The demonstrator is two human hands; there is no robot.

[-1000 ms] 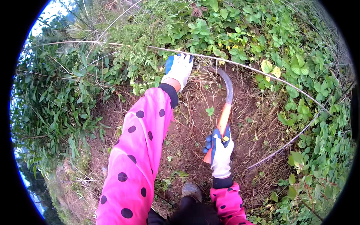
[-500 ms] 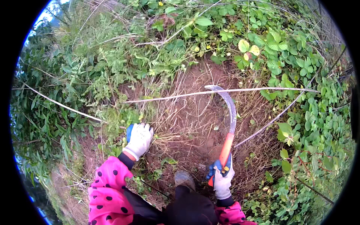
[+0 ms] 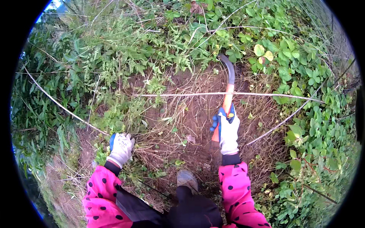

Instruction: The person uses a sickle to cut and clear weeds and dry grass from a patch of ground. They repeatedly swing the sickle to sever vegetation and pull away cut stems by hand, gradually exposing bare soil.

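My right hand [image 3: 228, 129], in a white and blue glove, grips the orange handle of a sickle [image 3: 229, 81]. Its curved dark blade points away from me toward the green weeds at the top. My left hand [image 3: 121, 147], gloved the same way, is lower left and closed on a clump of weeds and dry grass [image 3: 131, 117] at the edge of the bare patch. Both sleeves are pink with black dots. A thin pale stalk [image 3: 197, 94] lies across the bare soil, crossing over the sickle handle.
A patch of brown soil with dry roots [image 3: 190, 121] lies between my hands. Dense green weeds [image 3: 114, 49] ring it on the left, top and right. My shoe [image 3: 187, 178] stands at the near edge. A long pale stem [image 3: 57, 102] slants at left.
My left hand pulled back from the far weeds to the lower left and took hold of a clump. My right hand pushed the sickle forward, its blade now at the weeds' edge.
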